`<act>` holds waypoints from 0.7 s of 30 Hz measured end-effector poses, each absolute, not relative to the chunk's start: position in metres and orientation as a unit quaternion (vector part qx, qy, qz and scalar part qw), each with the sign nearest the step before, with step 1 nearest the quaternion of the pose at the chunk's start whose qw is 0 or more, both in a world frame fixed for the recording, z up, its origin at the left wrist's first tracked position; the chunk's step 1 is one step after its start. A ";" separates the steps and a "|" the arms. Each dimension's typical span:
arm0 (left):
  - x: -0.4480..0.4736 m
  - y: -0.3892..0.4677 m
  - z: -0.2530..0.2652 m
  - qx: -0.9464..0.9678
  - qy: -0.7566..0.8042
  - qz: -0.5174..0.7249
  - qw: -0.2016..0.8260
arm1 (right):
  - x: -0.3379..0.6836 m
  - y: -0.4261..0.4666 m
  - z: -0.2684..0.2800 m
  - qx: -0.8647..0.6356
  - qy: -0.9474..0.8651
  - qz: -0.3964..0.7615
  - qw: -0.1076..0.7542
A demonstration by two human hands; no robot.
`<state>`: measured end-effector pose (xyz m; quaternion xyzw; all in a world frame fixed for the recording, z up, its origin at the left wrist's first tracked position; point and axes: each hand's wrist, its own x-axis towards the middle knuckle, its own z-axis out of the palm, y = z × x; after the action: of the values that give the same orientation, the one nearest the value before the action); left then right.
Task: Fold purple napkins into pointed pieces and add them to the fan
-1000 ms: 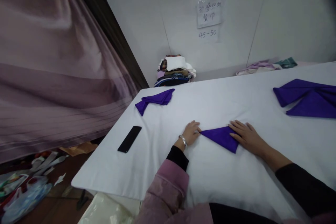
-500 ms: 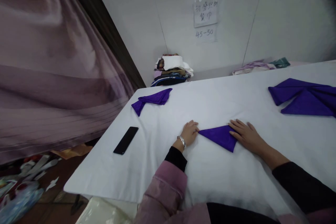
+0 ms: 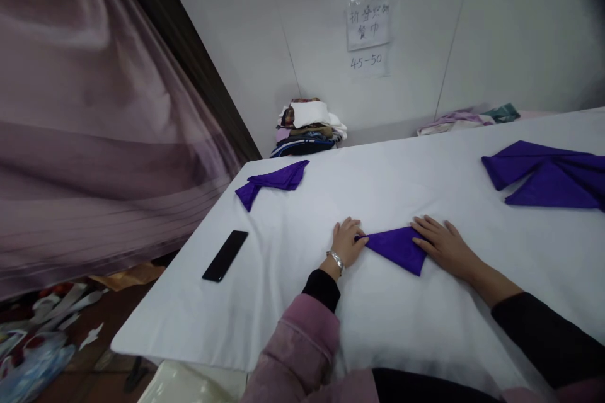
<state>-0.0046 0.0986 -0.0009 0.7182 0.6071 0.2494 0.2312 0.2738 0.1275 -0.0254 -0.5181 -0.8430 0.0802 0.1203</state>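
A purple napkin point(image 3: 396, 249) lies on the white-covered table as a flat folded triangle, its narrow tip pointing left. At that tip is my left hand point(image 3: 347, 243), with thumb and fingers closed around the cloth point. My right hand point(image 3: 447, 247) lies flat with its fingers stretched out, pressing on the napkin's wide right end and covering part of its edge.
Another folded purple napkin point(image 3: 276, 180) lies at the back left, and more purple cloth point(image 3: 548, 176) lies at the right. A black phone point(image 3: 225, 255) rests near the table's left edge. Stacked clothes point(image 3: 309, 129) stand behind the table, by the wall.
My left hand has moved slightly right, its thumb and fingers now around the napkin's tip. My right hand stays flat on the wide end.
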 end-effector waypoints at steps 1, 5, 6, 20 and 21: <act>-0.005 0.099 -0.001 0.718 0.607 0.252 0.231 | 0.274 0.128 -0.025 -0.518 -0.843 0.081 0.119; -0.006 0.099 -0.001 0.714 0.604 0.262 0.236 | 0.273 0.127 -0.025 -0.518 -0.844 0.081 0.115; -0.006 0.099 0.000 0.713 0.605 0.263 0.238 | 0.273 0.127 -0.025 -0.517 -0.844 0.082 0.116; -0.024 0.103 -0.004 0.718 0.588 0.257 0.269 | 0.273 0.126 -0.026 -0.514 -0.844 0.086 0.123; -0.026 0.103 -0.004 0.721 0.585 0.252 0.271 | 0.273 0.127 -0.026 -0.514 -0.845 0.087 0.121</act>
<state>-0.0255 0.1029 -0.0035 0.7214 0.5853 0.2518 0.2713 0.2732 0.1266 -0.0261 -0.5143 -0.8446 0.0872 0.1210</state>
